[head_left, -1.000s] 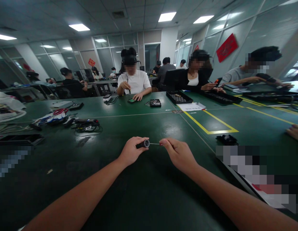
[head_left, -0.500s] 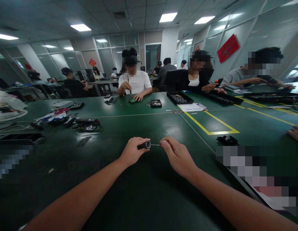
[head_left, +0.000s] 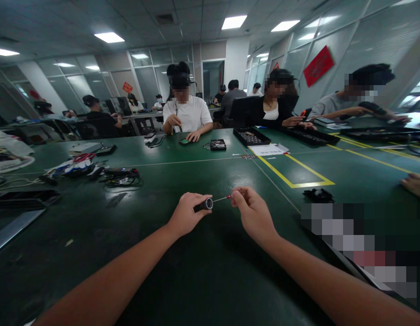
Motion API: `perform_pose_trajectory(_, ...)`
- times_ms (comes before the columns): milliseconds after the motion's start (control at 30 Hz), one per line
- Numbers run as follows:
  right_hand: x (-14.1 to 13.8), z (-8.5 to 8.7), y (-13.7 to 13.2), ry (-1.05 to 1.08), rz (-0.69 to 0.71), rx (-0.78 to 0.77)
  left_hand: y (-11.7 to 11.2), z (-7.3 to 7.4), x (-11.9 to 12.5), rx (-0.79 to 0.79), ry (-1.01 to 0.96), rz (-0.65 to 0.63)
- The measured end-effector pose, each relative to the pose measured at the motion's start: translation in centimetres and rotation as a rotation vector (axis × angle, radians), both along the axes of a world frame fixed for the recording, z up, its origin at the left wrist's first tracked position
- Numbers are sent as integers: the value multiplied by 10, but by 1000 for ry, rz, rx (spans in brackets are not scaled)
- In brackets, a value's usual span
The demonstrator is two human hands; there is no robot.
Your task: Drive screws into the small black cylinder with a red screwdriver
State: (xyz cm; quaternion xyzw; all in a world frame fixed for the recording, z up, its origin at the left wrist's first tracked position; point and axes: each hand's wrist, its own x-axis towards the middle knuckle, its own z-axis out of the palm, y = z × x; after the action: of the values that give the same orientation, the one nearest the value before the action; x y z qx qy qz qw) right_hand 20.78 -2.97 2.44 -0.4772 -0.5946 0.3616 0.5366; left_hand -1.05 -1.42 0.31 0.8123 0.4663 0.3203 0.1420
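Half a second on, the right hand (head_left: 254,212) is sitting slightly higher and farther toward three o'clock, while the left hand (head_left: 185,213) is staying nearly put, gripping a dark cylinder (head_left: 200,205) whose round end is facing the camera. Pinched by the right hand, a thin red-handled tool (head_left: 229,196) is now slanting up from the cylinder's rim, between two and three o'clock; earlier it was lying nearly level. Whether its tip is touching the rim, I cannot tell.

Taking the cylinder as dial centre, a grey ceiling (head_left: 135,18) is stretching overhead at twelve. The green table (head_left: 210,276) is filling the foreground. Near twelve, a person in white (head_left: 188,115) is sitting opposite. A yellow tape outline (head_left: 312,184) is running past two, a black tray (head_left: 259,142) is resting at one, and tangled cables (head_left: 123,179) are lying between nine and ten.
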Motion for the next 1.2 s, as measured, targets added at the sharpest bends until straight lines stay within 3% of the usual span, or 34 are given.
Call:
perform_pose_trajectory(100, 0, -8, 10, 298, -63, -137, -3, 4, 4, 84, 79, 18)
perform_pose_trajectory(167, 1, -12, 15, 378, -136, -167, -4, 5, 5, 73, 102, 58)
perform_pose_trajectory(367, 1, -14, 13, 193, -156, -123, -2, 0, 3, -7, 60, 93)
perform_pose_trajectory(500, 2, -14, 13, 188, -156, -98, -2, -1, 3, -40, -47, 112)
perform_pose_trajectory(667, 5, -9, 13, 138, -146, -36, -5, 10, 10, -83, -163, 147)
perform_pose_trajectory(800, 7, -3, 8, 54, -139, -11, -7, 21, 19, -175, -162, 78)
perform_pose_trajectory(1000, 7, -10, 9, -25, -176, 26, 1, 33, 38, -281, 77, 16)
perform_pose_trajectory(1200, 9, -12, 10, -33, -189, 26, 14, 30, 50, -261, 402, -51)
